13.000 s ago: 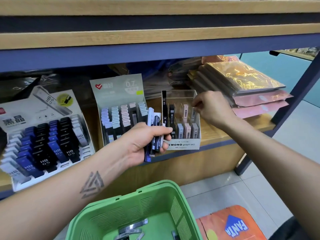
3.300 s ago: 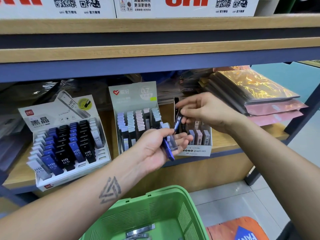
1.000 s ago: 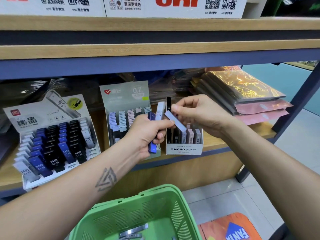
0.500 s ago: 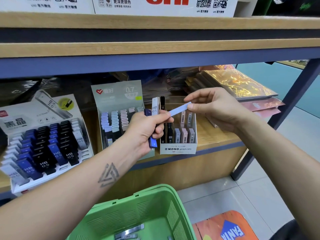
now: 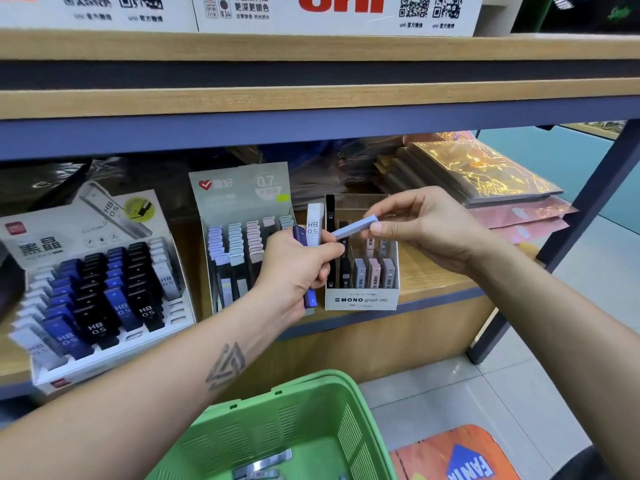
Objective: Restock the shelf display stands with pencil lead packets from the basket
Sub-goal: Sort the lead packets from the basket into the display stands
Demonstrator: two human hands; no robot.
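Pale packet [image 5: 355,227], now drawn clear of left hand [image 5: 299,271] (fingers clamped on two more), pinched by right hand [image 5: 420,233] above MONO stand [image 5: 362,301], unslotted.

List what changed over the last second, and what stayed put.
The right hand turned the light blue packet from pointing down-right to near level and lifted it slightly above the MONO stand. It still pinches it. The left hand still grips the white HB packet and dark blue packet. The basket is unchanged.
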